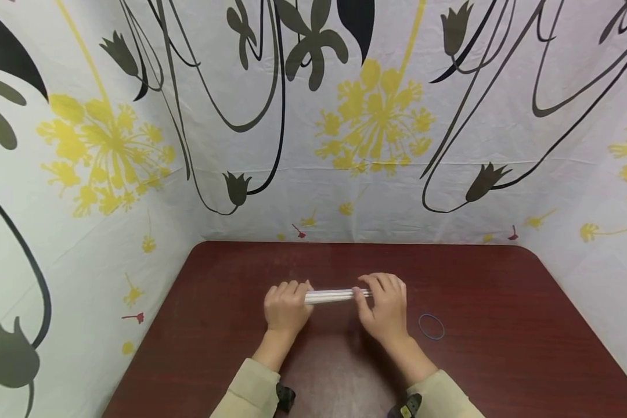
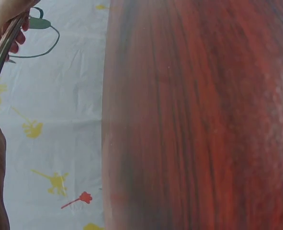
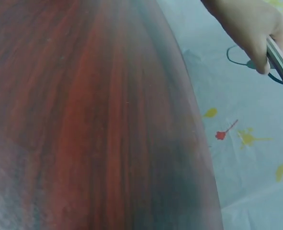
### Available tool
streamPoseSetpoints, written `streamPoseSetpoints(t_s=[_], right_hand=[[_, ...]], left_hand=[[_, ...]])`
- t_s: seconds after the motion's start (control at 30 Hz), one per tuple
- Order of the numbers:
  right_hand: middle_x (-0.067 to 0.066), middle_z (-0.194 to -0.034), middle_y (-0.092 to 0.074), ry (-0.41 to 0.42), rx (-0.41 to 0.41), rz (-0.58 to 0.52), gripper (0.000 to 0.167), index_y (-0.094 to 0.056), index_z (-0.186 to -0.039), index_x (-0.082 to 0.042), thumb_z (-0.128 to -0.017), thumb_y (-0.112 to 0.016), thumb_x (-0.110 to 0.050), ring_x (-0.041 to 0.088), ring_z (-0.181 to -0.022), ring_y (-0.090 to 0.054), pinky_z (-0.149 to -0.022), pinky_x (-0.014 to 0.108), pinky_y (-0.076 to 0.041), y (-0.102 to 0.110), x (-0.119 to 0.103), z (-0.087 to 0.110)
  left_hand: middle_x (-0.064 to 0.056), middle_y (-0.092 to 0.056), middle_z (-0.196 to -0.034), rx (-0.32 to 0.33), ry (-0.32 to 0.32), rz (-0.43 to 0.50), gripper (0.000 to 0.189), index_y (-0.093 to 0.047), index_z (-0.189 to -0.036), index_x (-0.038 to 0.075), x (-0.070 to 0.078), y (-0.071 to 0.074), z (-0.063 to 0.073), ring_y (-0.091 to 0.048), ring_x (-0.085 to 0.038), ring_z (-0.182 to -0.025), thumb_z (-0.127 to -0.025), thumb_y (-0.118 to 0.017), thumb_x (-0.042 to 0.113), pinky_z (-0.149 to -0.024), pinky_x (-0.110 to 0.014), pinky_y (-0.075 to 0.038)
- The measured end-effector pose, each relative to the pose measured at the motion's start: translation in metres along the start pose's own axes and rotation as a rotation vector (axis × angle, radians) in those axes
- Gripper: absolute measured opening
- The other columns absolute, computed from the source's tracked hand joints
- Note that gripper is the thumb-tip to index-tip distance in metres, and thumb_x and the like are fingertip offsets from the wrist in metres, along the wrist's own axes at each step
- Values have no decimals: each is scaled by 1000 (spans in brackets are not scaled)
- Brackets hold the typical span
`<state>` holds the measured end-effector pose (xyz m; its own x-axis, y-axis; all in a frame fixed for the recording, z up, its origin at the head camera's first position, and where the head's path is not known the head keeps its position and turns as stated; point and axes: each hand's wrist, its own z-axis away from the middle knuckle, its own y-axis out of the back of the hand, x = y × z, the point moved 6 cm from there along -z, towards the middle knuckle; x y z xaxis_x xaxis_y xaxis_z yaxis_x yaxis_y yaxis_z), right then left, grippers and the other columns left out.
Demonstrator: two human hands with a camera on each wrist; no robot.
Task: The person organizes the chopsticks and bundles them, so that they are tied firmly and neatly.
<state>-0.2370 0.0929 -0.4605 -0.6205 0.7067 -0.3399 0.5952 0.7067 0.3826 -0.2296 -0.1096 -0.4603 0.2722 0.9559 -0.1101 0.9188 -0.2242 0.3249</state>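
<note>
A printed cloth (image 1: 303, 145) hangs behind and beside the dark red table (image 1: 512, 325). Two beige sleeves (image 1: 251, 390) reach in over its near part. The left hand (image 1: 287, 307) curls its fingers round the left end of the white sticks; the right hand (image 1: 385, 307) pinches their right end between thumb and fingers. The sticks (image 1: 329, 296) lie bundled, roughly level, between the hands above the table. A thin blue loop (image 1: 419, 323) lies on the table, just right of the right hand.
</note>
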Motion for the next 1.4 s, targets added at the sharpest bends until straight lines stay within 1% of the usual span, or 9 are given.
streamPoseSetpoints(t_s=[0.17,0.27,0.33,0.43,0.6,0.77,0.9,1.2,1.4], right_hand=[[21,-113,-60,-90,87,-98,32,-70,-98,-4,-96,-54,-31,40,-99,-53,-81,52,-34,8,12,-3],[23,-121,-57,-119,93,-211,34,-68,-104,-1,-99,-53,-31,40,-107,-51,-86,48,-35,11,16,-5],[24,-126,-57,-112,69,-308,39,-67,-110,0,-101,-51,-34,40,-111,-51,-91,42,-36,12,17,-7],[27,-131,-54,-76,-12,-448,56,-64,-118,3,-104,-43,-46,40,-121,-50,-98,33,-34,11,15,-9],[25,-138,-52,-17,-137,-578,78,-59,-125,8,-104,-25,-59,41,-126,-49,-106,32,-31,6,11,-9],[23,-136,-55,8,-169,-620,80,-57,-123,14,-105,-22,-57,42,-123,-51,-108,30,-32,6,11,-10],[25,-132,-57,26,-178,-627,76,-58,-124,11,-106,-23,-54,39,-125,-52,-110,30,-32,6,12,-11],[26,-128,-59,2,-173,-583,71,-57,-128,10,-106,-32,-53,24,-137,-48,-114,28,-31,7,11,-6],[24,-128,-61,-25,-168,-558,71,-56,-129,10,-107,-29,-52,32,-133,-51,-113,26,-31,13,13,-1]], left_hand=[[2,-47,-53,30,-19,20,36,-52,-55,14,0,3,-2,-41,-17,-43,-91,-56,15,-41,-29,-31],[3,-45,-52,55,-33,40,38,-47,-53,14,-1,5,-2,-40,-17,-43,-90,-55,14,-41,-29,-31],[3,-45,-52,66,-44,50,39,-45,-53,14,-2,7,-2,-39,-17,-43,-90,-54,14,-41,-29,-30],[4,-46,-53,81,-61,62,39,-45,-52,16,-2,9,-2,-40,-15,-43,-90,-55,16,-41,-27,-31],[5,-46,-53,77,-75,72,39,-46,-53,17,0,11,-4,-43,-15,-43,-89,-58,21,-41,-28,-33],[5,-47,-51,29,-81,61,40,-48,-53,17,4,12,-7,-43,-15,-40,-91,-56,24,-39,-28,-34],[4,-49,-50,-8,-84,49,40,-49,-52,16,6,11,-9,-44,-15,-39,-91,-54,23,-39,-27,-33],[4,-48,-49,-19,-71,38,38,-48,-53,15,1,11,-7,-42,-17,-40,-91,-50,18,-41,-30,-32],[4,-48,-48,-29,-55,40,35,-49,-53,15,-4,8,-2,-42,-17,-40,-87,-54,18,-41,-30,-33]])
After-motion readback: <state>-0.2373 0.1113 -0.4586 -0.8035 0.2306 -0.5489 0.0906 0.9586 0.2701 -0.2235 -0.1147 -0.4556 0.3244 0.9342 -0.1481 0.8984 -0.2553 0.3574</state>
